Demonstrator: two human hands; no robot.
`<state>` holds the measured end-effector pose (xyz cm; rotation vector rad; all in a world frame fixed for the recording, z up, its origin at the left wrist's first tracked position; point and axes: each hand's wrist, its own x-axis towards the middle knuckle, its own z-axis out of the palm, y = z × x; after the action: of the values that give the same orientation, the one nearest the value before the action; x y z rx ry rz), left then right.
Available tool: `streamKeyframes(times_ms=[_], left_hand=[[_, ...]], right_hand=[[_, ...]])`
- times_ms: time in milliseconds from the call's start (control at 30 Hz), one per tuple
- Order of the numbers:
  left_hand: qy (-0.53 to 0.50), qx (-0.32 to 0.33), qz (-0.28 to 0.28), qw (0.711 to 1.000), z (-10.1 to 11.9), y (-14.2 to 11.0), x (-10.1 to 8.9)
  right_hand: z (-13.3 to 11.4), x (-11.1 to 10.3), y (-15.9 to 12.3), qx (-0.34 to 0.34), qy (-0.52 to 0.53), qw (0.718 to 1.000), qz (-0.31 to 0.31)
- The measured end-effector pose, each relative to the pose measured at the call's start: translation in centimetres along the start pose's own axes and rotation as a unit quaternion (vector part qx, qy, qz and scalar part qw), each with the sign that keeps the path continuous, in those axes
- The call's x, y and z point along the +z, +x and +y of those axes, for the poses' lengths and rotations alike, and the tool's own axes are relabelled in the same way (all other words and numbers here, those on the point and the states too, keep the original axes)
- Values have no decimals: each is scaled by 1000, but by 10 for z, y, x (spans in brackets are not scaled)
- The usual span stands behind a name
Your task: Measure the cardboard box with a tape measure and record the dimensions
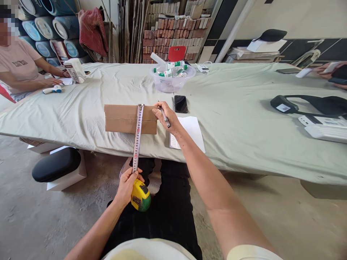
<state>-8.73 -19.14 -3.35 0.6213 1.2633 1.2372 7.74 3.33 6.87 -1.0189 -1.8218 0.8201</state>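
A brown cardboard box (119, 118) lies near the front edge of the cloth-covered table. Across it runs the extended blade of a yellow and green tape measure (140, 195), its hooked end at the box's far edge. My left hand (128, 184) is closed on the blade just above the case, which hangs over my lap. At the box's right end is my right hand (166, 115), with a pen (164, 117) held in it and fingertips at the box's far right corner. White paper (191, 131) with small writing lies beneath my right forearm.
Beyond the box are a black phone (180, 104) and a clear basin (173, 85) of bottles. A headset (287, 104) lies at right. A person (20, 65) sits at far left; another person's hands (329, 70) show at far right. A black case (56, 164) rests below the table.
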Motion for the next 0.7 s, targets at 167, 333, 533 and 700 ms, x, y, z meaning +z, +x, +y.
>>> streamKeyframes(times_ms=[167, 333, 533, 700], left_hand=[[9, 13, 15, 1000, -6, 4, 4], [23, 26, 40, 999, -13, 14, 15], [24, 40, 42, 998, -11, 24, 21], [36, 61, 24, 997, -7, 21, 21]], right_hand=[[4, 0, 2, -8, 1, 1000, -6], [8, 0, 6, -11, -2, 1000, 0], [11, 1, 17, 7, 19, 1000, 2], [11, 1, 17, 14, 24, 1000, 1]])
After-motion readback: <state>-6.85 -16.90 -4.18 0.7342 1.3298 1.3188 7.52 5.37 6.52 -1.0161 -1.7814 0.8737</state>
